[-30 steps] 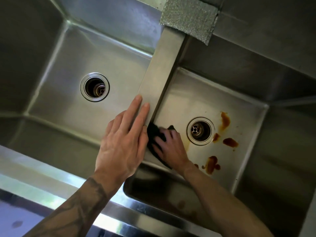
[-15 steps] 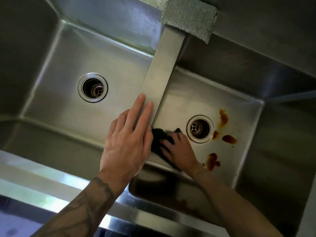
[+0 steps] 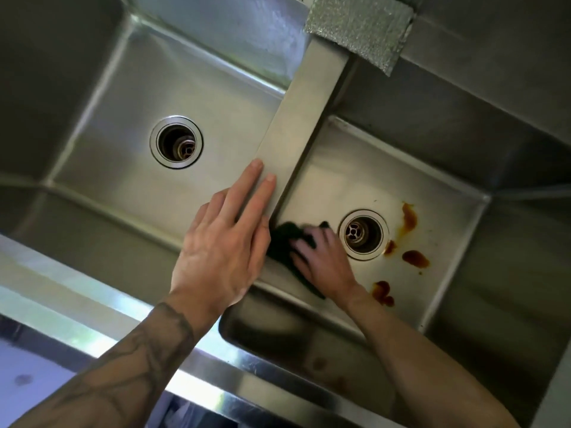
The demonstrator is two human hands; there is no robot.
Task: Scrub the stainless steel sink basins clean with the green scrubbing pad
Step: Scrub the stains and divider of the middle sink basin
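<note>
Hands are apart: left hand (image 3: 222, 242) lies flat on the divider (image 3: 304, 118). Right hand (image 3: 324, 261) grips the pad (image 3: 284, 239) on the right basin (image 3: 340, 180) floor, at 9 o'clock from the drain (image 3: 363, 234). Brown stains (image 3: 415, 257) at 4 o'clock could get missed or smeared around.

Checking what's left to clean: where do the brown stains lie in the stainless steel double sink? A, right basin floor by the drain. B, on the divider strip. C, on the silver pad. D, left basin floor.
A: the brown stains lie on the right basin floor, beside its round metal drain.
</note>
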